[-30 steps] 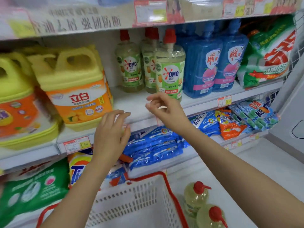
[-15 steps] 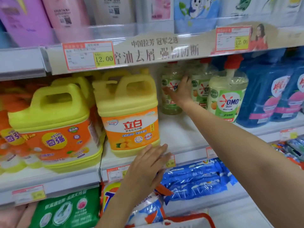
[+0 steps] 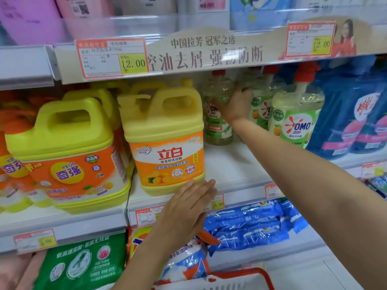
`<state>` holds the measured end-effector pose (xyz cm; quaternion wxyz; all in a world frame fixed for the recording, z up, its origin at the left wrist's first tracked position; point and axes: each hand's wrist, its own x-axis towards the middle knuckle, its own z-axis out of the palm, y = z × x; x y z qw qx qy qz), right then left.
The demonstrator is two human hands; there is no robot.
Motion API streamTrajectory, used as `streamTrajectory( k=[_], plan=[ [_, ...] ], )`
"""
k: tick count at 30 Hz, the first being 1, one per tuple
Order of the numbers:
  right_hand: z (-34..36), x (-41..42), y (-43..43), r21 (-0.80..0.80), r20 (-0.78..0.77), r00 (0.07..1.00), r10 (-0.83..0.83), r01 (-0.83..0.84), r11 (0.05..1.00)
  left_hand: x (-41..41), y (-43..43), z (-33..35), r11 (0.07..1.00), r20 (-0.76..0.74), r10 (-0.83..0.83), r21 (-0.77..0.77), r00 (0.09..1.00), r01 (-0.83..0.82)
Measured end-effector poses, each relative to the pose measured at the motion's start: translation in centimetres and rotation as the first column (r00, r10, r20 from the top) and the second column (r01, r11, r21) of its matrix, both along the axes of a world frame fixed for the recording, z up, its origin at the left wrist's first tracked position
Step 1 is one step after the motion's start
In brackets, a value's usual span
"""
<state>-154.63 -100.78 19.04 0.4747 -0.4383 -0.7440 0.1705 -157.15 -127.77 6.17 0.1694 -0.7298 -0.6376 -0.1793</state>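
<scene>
I'm stretching my right hand (image 3: 236,103) deep into the shelf, bc the OMO dish-soap bottles are standing well back from the edge, under the upper shelf's price strip (image 3: 209,53). The hand is lying in the gap betw. two of them. The back OMO bottle (image 3: 217,124) is just left of my thumb and looks to be touching it. The mid OMO bottle (image 3: 261,107) is sitting right against the little-finger side. Fingers are spreading up toward the red caps, but the tips are blurring out behind the bottles, so I can't tell if they're curling round one or only feeling along it. All bottles are standing upright and close together, so I reckon going in high on the body is the way to grip w/o knocking the neighbours. The front OMO pump bottle (image 3: 295,120) is sitting further right of that hand, untouched.

My left hand (image 3: 186,208) is lying flat, fingers straight and together, holding nothing. It's resting on the shelf edge (image 3: 243,188), prob. for balance as I'm leaning in. The yellow Libai jug (image 3: 165,139) is just above its fingertips, and a price tag (image 3: 217,204) is just right of them. The red-rimmed basket (image 3: 240,279) is sitting below that hand, well apart from the bottles.
</scene>
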Motion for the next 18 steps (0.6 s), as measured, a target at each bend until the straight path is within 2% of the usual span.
streamTrajectory(
  k=[2, 5, 9, 14, 18],
  plan=[
    [0.0, -0.2, -0.4, 0.011, -0.023, 1.000, 0.008, -0.008, 1.000, 0.1, -0.1, 0.1, 1.000, 0.020, 0.005, -0.020, 1.000, -0.004],
    [0.2, -0.1, -0.8, -0.078, -0.107, 0.986, 0.131, -0.139, 0.987, 0.3, -0.2, 0.3, 0.999, 0.039, 0.015, -0.038, 0.999, -0.014],
    [0.6, 2.1, -1.5, -0.107, -0.064, 0.985, 0.159, -0.165, 0.980, 1.0, -0.4, 0.5, 1.000, 0.066, 0.021, -0.013, 0.998, -0.020],
    [-0.9, 6.3, -4.8, -0.050, -0.276, 0.953, 0.126, -0.145, 0.988, 1.8, -0.4, 0.8, 0.998, 0.112, 0.013, 0.065, 0.994, -0.020],
    [-0.8, 8.8, -7.0, -0.119, -0.427, 0.899, 0.101, -0.167, 0.979, 3.1, 0.0, 1.3, 0.992, 0.228, 0.046, 0.100, 0.973, -0.071]
  ],
)
